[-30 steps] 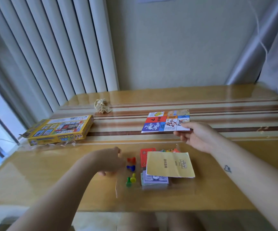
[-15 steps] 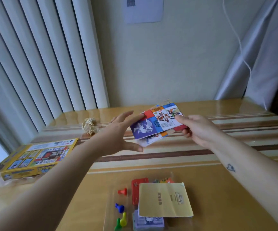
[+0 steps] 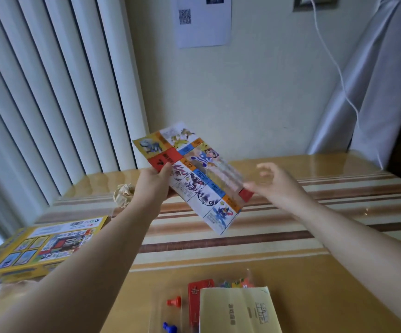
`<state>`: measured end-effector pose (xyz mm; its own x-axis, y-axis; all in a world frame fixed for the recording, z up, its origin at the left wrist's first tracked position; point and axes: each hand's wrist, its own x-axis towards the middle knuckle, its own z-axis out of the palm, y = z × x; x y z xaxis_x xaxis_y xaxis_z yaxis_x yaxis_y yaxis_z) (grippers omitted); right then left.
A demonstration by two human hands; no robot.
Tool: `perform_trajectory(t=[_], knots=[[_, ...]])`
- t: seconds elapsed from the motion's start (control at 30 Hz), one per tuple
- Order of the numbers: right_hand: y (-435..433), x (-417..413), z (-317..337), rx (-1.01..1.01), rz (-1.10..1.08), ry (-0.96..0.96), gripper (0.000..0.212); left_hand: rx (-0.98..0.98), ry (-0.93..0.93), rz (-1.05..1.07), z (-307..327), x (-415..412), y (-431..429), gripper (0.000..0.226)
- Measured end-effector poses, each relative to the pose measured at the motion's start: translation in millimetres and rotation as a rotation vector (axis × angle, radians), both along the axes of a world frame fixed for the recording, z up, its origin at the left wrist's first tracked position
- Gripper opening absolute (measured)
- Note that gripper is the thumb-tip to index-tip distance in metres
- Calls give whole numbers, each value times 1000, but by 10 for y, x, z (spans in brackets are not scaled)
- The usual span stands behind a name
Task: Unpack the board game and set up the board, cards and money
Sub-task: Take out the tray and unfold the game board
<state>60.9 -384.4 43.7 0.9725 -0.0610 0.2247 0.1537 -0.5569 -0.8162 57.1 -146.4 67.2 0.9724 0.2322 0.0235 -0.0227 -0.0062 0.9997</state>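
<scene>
Far out to the left of the left hand and nearer the person, the yellow game box (image 3: 43,246) lies flat on the desk (image 3: 338,272), its printed face up. Just left of that hand's wrist and beyond it sits a crumpled ball of paper (image 3: 122,194). The left hand (image 3: 154,186) is raised above the desk and grips the folded game board (image 3: 194,179) by its red corner square, thumb on the printed face and the other fingers hidden behind. The board is held in the air, partly unfolded and tilted, and it runs down and to the right from this hand towards the other; its far flap is blurred. The right hand (image 3: 276,183) hovers at the board's right edge with its fingers loosely spread and closed round nothing. One fingertip reaches the edge by a small red corner, though blur hides whether it touches. Below the two hands, at the near edge of the desk, a red pawn (image 3: 174,302) and a blue pawn (image 3: 169,327) stand under the left hand. Beside them to the right is a red deck of cards (image 3: 198,299), and a yellow rules booklet (image 3: 239,311) lies beneath the right hand and overlaps the deck.
</scene>
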Motion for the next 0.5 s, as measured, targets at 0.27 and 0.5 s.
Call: perform_trajectory(t=[0.27,0.5], knots=[[450,-234,254,-415,319,-86,92,-223,115,-247,126,-70,-313,26],[544,-211,296,-207,318,-211,58,-179,43,-336,188,-148,-410,32]])
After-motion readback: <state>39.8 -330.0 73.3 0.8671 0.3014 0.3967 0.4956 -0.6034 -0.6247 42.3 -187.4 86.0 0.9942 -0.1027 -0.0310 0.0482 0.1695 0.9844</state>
